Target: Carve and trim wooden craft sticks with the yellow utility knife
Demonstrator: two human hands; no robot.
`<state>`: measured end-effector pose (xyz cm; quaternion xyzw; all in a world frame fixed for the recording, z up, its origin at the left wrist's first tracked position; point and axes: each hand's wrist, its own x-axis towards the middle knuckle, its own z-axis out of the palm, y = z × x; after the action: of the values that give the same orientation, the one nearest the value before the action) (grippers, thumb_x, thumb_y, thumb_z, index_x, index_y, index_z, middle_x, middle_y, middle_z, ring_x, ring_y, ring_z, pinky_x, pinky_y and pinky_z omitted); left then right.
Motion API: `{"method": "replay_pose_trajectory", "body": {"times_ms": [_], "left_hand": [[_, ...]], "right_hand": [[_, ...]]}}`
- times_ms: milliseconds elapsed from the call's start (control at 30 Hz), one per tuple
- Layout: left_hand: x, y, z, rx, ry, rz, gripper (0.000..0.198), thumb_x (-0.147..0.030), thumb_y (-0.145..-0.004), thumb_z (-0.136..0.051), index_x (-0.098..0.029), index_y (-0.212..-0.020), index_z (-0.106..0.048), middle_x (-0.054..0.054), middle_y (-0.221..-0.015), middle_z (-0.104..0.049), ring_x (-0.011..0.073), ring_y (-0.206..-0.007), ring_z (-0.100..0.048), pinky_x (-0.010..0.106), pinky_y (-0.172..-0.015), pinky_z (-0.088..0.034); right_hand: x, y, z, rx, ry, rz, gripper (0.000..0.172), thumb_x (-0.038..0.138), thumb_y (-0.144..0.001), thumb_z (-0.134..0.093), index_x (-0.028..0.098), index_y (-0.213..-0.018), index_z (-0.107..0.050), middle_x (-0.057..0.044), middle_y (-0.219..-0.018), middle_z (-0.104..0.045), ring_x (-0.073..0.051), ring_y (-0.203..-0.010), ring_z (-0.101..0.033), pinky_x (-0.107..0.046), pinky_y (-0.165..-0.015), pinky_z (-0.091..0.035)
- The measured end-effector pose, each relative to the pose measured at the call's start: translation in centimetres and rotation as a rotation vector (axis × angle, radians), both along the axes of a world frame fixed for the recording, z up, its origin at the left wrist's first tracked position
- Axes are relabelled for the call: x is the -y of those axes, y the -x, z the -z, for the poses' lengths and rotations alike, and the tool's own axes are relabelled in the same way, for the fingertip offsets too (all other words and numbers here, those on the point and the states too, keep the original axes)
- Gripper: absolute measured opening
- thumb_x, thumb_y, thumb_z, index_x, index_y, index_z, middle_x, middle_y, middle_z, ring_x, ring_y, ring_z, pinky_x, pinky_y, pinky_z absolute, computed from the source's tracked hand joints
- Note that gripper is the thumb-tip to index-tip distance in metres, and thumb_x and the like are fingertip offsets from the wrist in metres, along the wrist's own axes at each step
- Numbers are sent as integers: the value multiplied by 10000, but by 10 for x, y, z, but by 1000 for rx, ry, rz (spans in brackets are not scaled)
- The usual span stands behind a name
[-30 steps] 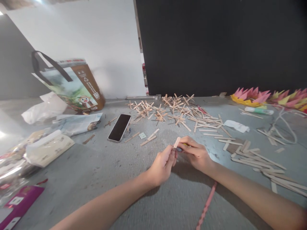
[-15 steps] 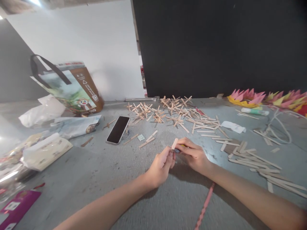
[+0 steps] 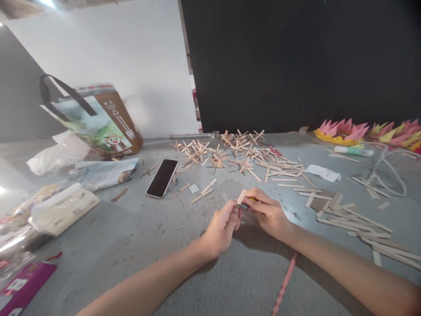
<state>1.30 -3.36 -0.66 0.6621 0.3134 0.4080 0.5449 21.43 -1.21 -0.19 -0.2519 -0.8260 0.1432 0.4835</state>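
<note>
Pinched upright between the fingers of my left hand [image 3: 222, 228] is a wooden craft stick [image 3: 241, 196], its pale end sticking up above the fingertips. My right hand [image 3: 268, 214] is closed around a small thing with a yellow part [image 3: 252, 199] and a dark bluish part; most of it is hidden by the fingers, so its kind is unclear. That small thing meets the stick near my left fingertips. Both hands are held close together over the grey table [image 3: 184, 263]. Under my right forearm lies a pink patterned strip [image 3: 284, 285].
Many craft sticks [image 3: 240, 151] lie heaped at the back, with more loose ones [image 3: 355, 224] at right. A phone [image 3: 162, 177] lies left of centre. A carrier bag [image 3: 98, 123] and plastic packets [image 3: 66, 206] occupy the left. Paper crowns [image 3: 342, 131], a glue stick [image 3: 353, 151] and a cable [image 3: 403, 184] are far right.
The two hands and the stick stay almost in place, with a very slight shift of the fingers. The view has turned slightly, so things at right appear a little further right.
</note>
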Motion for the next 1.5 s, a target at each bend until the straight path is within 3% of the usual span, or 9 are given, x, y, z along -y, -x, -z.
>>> {"method": "replay_pose_trajectory", "body": {"times_ms": [767, 1033, 1300, 1500], "left_hand": [[3, 1, -6, -75, -69, 14, 448, -611, -1067, -296, -223, -861, -385, -59, -699, -373, 103, -583, -307, 255, -577, -298], [3, -2, 3, -23, -22, -37, 420, -562, -1087, -291, -223, -867, -404, -54, -680, -394, 105, -582, -343, 246, -577, -298], [4, -1, -4, -73, -49, -5, 398, -526, -1099, -284, -216, -885, -414, -58, -683, -401, 103, -582, -350, 256, -586, -310], [3, -1, -2, 8, 12, -30, 399, -530, -1098, -305, -213, -885, -419, -66, -667, -388, 96, -572, -339, 249, -578, -300]], "right_hand": [[1, 2, -2, 1, 0, -31, 403, 17, -1002, -520, 251, -1303, -651, -106, -1111, -672, -235, -1020, -613, -395, -861, -532], [-1, 2, -1, 29, 14, -1, 371, 104, -1039, -490, 261, -1336, -648, -111, -1108, -693, -243, -1002, -638, -402, -845, -553], [-1, 2, -1, 30, -10, -7, 375, 89, -1030, -510, 252, -1341, -641, -117, -1120, -687, -251, -1022, -628, -415, -867, -550], [2, 3, -5, 26, 6, 17, 405, 59, -1023, -510, 263, -1346, -647, -104, -1126, -688, -234, -1020, -635, -379, -852, -554]]}}
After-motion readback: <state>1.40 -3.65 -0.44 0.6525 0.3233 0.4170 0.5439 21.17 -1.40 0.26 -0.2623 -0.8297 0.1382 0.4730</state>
